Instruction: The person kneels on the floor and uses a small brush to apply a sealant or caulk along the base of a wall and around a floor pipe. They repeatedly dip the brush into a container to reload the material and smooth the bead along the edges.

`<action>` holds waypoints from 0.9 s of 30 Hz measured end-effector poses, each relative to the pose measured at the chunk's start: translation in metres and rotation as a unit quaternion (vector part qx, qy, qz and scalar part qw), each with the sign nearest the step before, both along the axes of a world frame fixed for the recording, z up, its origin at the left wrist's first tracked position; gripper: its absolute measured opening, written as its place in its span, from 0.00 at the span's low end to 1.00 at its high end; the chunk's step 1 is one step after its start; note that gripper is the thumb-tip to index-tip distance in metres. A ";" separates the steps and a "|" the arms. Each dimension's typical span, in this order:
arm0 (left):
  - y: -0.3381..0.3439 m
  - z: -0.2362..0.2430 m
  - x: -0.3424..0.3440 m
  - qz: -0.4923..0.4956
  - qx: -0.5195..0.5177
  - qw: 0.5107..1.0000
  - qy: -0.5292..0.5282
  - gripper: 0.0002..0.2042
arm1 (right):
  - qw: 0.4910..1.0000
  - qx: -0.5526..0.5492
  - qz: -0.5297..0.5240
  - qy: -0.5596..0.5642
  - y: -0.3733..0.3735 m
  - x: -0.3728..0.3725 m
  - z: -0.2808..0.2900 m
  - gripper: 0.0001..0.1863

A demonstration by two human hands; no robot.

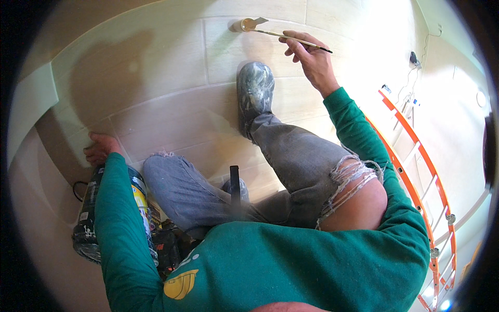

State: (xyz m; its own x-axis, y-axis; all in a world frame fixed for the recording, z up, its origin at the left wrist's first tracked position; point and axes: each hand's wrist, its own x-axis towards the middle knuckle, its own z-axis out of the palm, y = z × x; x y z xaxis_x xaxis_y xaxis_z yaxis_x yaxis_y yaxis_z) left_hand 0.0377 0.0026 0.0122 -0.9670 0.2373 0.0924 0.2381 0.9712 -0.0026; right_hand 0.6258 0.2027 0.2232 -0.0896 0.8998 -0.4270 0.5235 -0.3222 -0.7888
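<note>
My right hand (pixel 307 51) is closed around the handle of a thin paintbrush (pixel 270 33), held out at the upper middle. The brush's far end reaches the mouth of a small cup (pixel 240 25) standing on the tiles. A flat, pale blade-like piece (pixel 260 21) sticks out of that cup. At the left, my left hand (pixel 102 148) has loosely bent fingers, apart from one another and with nothing visible in them. It is just beyond a black, paint-smeared bucket (pixel 87 229) with a yellow label. My forearm covers much of the bucket, and whether the fingers touch its rim cannot be seen.
An orange ladder (pixel 419 151) lies along the right side. Cords and a small black item (pixel 414 58) are beyond it. A dark power tool (pixel 167 248) sits between the bucket and my legs. My paint-stained shoe (pixel 255 88) rests on the tiled floor (pixel 166 67). A pale wall edge (pixel 39 93) borders the left.
</note>
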 end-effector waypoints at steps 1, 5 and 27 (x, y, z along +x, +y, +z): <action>0.000 -0.001 -0.001 0.001 0.004 1.000 0.007 0.41 | 1.000 0.002 -0.003 -0.002 0.000 0.001 0.000 0.20; -0.001 -0.003 -0.002 -0.002 0.009 1.000 0.010 0.40 | 1.000 -0.017 -0.015 0.016 -0.001 0.003 0.001 0.20; -0.012 -0.025 -0.003 -0.023 0.026 0.999 0.024 0.42 | 0.980 0.013 -0.085 0.177 0.004 -0.010 0.047 0.15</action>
State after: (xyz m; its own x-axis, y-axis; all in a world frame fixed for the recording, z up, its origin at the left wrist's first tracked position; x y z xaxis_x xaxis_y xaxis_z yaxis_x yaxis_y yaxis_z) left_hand 0.0343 -0.0096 -0.0129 -0.9494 0.2752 0.1512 0.2834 0.9583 0.0357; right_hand 0.6156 0.2066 0.2702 -0.0765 0.9250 -0.3722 0.1561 -0.3576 -0.9207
